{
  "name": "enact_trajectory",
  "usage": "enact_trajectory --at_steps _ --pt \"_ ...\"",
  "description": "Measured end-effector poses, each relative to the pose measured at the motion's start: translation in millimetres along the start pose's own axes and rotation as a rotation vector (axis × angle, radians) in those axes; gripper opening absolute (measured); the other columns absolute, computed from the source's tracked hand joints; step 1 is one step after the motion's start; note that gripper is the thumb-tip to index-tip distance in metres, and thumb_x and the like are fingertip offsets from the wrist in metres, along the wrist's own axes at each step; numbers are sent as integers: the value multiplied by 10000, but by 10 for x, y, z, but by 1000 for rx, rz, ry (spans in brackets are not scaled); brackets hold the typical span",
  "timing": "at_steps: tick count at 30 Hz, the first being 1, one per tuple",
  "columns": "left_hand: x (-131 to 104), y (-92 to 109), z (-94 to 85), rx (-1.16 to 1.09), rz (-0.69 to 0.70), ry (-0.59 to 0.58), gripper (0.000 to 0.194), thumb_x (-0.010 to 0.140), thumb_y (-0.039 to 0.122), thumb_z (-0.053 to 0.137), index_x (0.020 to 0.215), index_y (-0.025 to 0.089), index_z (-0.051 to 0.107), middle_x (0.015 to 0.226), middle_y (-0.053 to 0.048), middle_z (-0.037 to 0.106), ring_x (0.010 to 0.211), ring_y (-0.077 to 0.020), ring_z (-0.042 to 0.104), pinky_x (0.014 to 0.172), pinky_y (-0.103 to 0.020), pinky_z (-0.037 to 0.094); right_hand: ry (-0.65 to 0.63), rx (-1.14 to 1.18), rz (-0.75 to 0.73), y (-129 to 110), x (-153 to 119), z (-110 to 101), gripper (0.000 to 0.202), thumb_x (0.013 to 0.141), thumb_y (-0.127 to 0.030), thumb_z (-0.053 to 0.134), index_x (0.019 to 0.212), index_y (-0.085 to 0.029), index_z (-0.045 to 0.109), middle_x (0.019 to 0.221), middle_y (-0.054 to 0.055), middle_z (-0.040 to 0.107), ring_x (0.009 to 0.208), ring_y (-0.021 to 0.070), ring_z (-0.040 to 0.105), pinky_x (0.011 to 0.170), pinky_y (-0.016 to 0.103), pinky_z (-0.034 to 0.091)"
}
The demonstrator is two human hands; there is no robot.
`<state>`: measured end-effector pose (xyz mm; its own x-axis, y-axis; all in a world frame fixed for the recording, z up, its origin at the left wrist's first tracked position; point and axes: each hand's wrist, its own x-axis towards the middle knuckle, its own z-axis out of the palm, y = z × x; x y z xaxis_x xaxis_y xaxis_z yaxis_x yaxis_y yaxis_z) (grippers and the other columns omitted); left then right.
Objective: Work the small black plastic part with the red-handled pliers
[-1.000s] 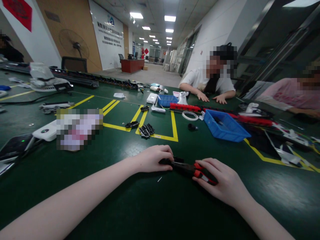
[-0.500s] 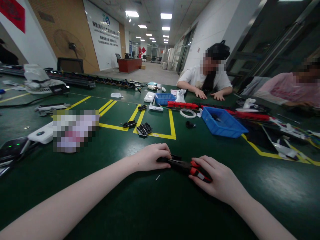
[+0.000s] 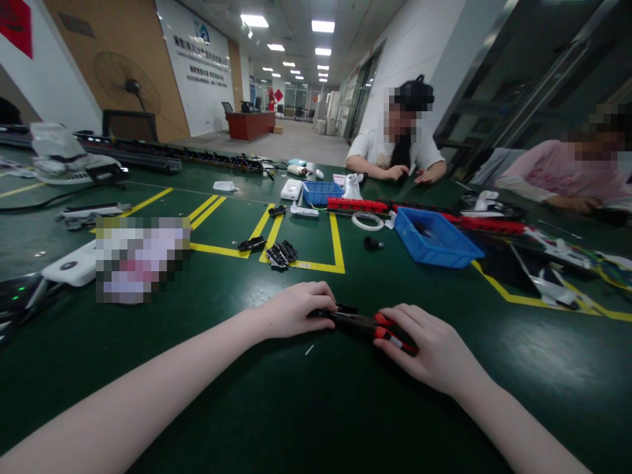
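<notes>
My right hand [image 3: 427, 342] is closed round the red-and-black handles of a pair of long-nose pliers [image 3: 363, 323]. Their dark jaws point left and meet a small black part [image 3: 347, 308], which my left hand [image 3: 301, 309] pinches between thumb and fingers. Much of that part is hidden by the fingers and the pliers, so its exact kind is unclear. A thin white sliver [image 3: 309, 350] lies on the green tabletop just below my left hand. Beyond the hands, a cluster of similar black pieces [image 3: 281, 254] rests on the yellow tape, with another black piece [image 3: 251, 243] to its left.
A blue bin [image 3: 437, 238] stands ahead on the right, with a smaller blue bin [image 3: 322, 193] farther back. Near them are a white ring [image 3: 367, 221] and a black cylinder [image 3: 372, 243]. A white device [image 3: 74, 264] lies left. Two people sit across the table.
The pliers' handles look slightly closer together. The view has shifted a little to the right. Across the table, the person in white has drawn their hands nearer to each other.
</notes>
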<state>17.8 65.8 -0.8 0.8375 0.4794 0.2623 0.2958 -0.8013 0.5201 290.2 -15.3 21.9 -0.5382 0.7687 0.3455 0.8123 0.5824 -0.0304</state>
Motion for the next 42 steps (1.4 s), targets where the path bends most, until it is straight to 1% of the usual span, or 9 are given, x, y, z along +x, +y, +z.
enact_trajectory --at_steps 4,8,18,22,28,33,38,42 --pt "-9 -7 -2 -23 -5 2 179 875 278 640 1024 180 622 1126 -55 580 976 -178 589 833 -297 482 14 -21 6 -31 -1 28 325 905 -426 523 1073 -157 596 947 103 669 768 191 645 645 315 539" --pt "-7 6 -7 -45 -22 14 179 856 270 657 1010 183 626 1110 -52 579 959 -173 594 823 -292 487 -1 -14 10 -36 -2 57 323 901 -431 525 1067 -164 600 947 100 667 768 188 641 647 309 532" --pt "-8 57 -19 -58 -61 -7 165 853 275 653 995 193 637 1111 -51 571 968 -179 589 853 -325 500 3 -25 47 -25 -2 57 388 835 -484 605 1055 -165 616 974 102 658 819 212 624 693 337 500" --pt "-1 74 -21 -35 -53 -21 178 866 263 635 1031 196 627 1105 -52 580 987 -188 578 867 -344 496 -16 -38 75 -9 -24 55 422 811 -513 629 1054 -168 620 989 99 656 845 222 617 716 348 490" --pt "3 79 -13 -23 -61 -39 183 881 275 614 1049 201 626 1112 -58 581 1011 -197 568 876 -365 499 -12 -32 69 24 -51 60 414 828 -505 610 1055 -159 621 990 101 659 847 214 608 720 342 475" --pt "-2 72 4 -24 -76 -33 165 878 265 616 1032 206 627 1148 -59 570 1026 -198 572 888 -374 510 24 -81 42 79 -77 53 417 845 -494 594 1091 -158 622 1019 115 662 867 227 605 713 352 454" --pt "0 62 1 -39 -71 -31 170 882 250 610 1048 217 628 1193 -64 561 1061 -206 568 913 -388 512 52 -122 33 147 -99 43 442 848 -478 606 1153 -158 603 1069 125 656 966 257 597 817 400 444" --pt "12 47 -12 -43 -71 -61 176 891 241 599 1063 225 632 1183 -61 566 1052 -205 567 904 -386 514 72 -100 58 194 -104 56 460 866 -487 587 1206 -178 572 1108 121 653 1023 272 586 885 436 429"
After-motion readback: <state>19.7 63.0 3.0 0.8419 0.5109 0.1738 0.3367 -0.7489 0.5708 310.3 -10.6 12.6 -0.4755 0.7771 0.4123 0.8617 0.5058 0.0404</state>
